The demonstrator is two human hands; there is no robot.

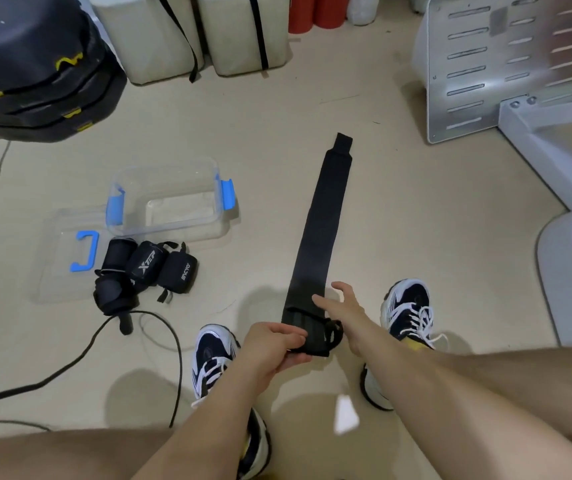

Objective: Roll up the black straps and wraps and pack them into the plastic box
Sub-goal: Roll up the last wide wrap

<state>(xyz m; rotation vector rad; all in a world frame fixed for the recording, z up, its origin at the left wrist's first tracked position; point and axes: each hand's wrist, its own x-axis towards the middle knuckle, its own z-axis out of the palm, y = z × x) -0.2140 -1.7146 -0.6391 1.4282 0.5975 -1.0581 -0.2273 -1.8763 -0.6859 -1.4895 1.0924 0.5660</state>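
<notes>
Left grip [272, 344] on black wrap [322, 220], near end

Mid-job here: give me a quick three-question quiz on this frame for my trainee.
1. True or false: the box already holds rolled wraps.
2. Which hand grips the near end of the unrolled wrap? A) left B) right C) neither
3. Fill in: the lid lies on the floor beside the box and has a ____ handle.

Key
1. False: the box looks empty, and the rolls lie by the lid.
2. A: the left hand pinches the wrap's end, while the right hand lies open on it.
3. Blue.
</notes>
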